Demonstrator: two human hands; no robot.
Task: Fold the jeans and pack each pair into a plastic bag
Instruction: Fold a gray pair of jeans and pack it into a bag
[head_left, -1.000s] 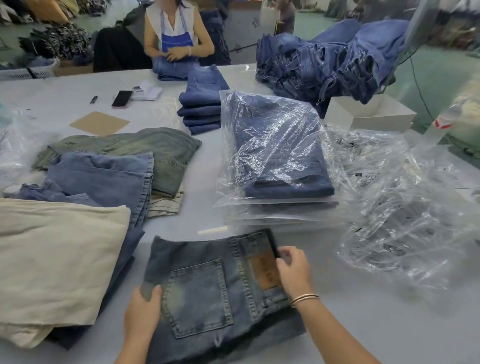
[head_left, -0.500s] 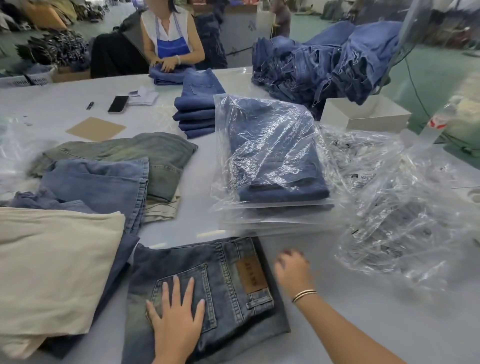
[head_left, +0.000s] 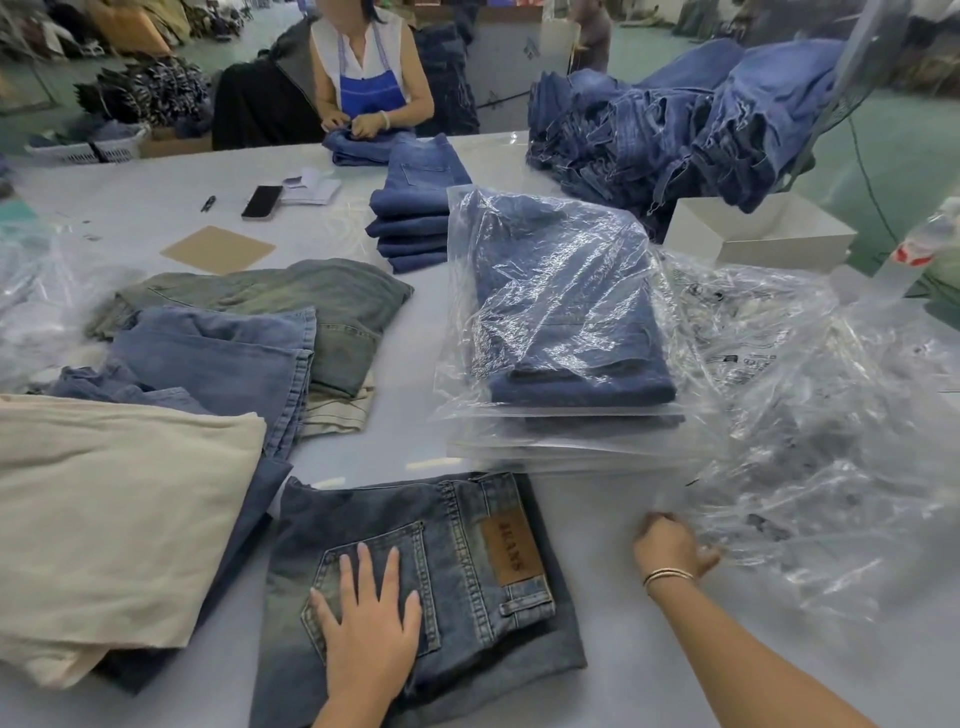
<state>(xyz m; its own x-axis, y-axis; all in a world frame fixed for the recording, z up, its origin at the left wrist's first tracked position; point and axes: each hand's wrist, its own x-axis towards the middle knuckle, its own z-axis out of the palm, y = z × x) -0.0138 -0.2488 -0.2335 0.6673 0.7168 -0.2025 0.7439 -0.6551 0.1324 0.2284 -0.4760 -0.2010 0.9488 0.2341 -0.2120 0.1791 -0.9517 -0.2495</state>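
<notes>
the left hand (head_left: 371, 631) lies flat with fingers spread on the back pocket of the folded jeans (head_left: 415, 587) at the lower centre of the frame. the right hand (head_left: 672, 545), a bangle on its wrist, is to the right of the jeans with fingers curled round the near edge of the loose plastic bags (head_left: 810, 467) heaped at the right of the frame. the folded jeans sit on the pale table (head_left: 623, 649), waistband toward the top of the frame, a brown leather patch (head_left: 511, 545) on the waistband at their right side. just above them in the centre is a stack of bagged jeans (head_left: 566, 322), dark blue denim in clear plastic. at the left of the frame lie a cream cloth (head_left: 114, 519), light blue jeans (head_left: 218, 358) and a green-grey pair (head_left: 311, 306) overlapping one another. further up the frame sit a stack of folded blue jeans (head_left: 415, 223), a brown card (head_left: 218, 249), a black phone (head_left: 262, 201) and a white box (head_left: 763, 234). a large heap of blue denim (head_left: 675, 119) fills the upper right. at the top centre a person in a blue apron (head_left: 371, 78) sits at the far edge of the table, handling denim.
</notes>
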